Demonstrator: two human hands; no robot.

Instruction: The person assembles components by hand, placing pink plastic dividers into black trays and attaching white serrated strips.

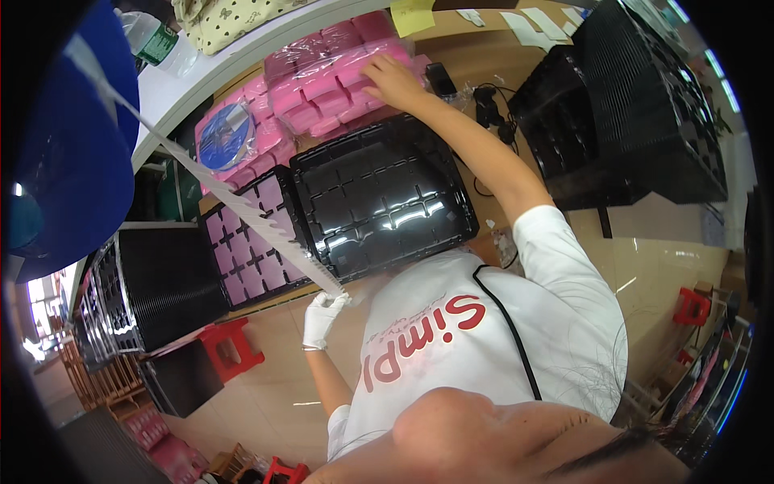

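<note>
My left hand [322, 321], in a white glove, pinches the lower end of a long white strip [242, 208] with a ragged edge. The strip slants up to the far left, past a large blue tub [72, 161]. My bare right hand [393, 82] lies on plastic-wrapped pink blocks [322, 109], fingers spread and slightly bent. In front of these blocks sits a glossy black plastic tray [363, 189] with cross-shaped ridges. Left of it, a black compartment tray [228, 292] holds flat pink pieces [228, 256]. The strip passes over that tray.
A roll with a blue centre [226, 137] lies on pink blocks at the left. Stacked black trays stand at the left [173, 278] and far right [645, 105]. Black cables [493, 113] are beside my right forearm. A red stool [231, 348] stands below the table's left side.
</note>
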